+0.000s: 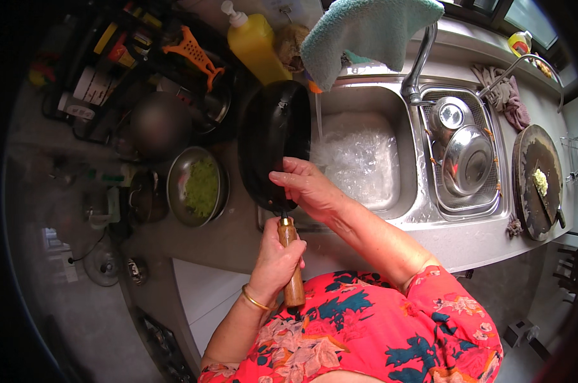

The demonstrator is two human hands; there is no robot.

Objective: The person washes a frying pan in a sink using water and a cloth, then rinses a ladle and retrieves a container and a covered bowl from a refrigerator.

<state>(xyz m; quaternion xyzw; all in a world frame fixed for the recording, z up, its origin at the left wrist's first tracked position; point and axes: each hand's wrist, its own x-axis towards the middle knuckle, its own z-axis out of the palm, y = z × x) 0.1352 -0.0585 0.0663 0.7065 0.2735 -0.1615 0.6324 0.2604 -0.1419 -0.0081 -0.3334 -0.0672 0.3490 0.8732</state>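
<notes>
My left hand [280, 256] is closed around the wooden handle of a black wok [265, 139], which is tipped on its side at the left edge of the steel sink [408, 191]. At the wok's near rim is my right hand [303, 184], its fingers bent; whether they grip the rim or only touch it I cannot tell. A stream of water runs down beside the wok, and the water in the basin is churning. Over the tap [416, 72] hangs a teal towel [365, 33].
Left of the wok stands a metal bowl [174, 191] of chopped greens, with a yellow pump bottle [253, 40] behind the wok. A wire basket [435, 191] with metal bowls sits right of the tap. Farther right, a round chopping board [528, 158] bears a cleaver and minced pale food.
</notes>
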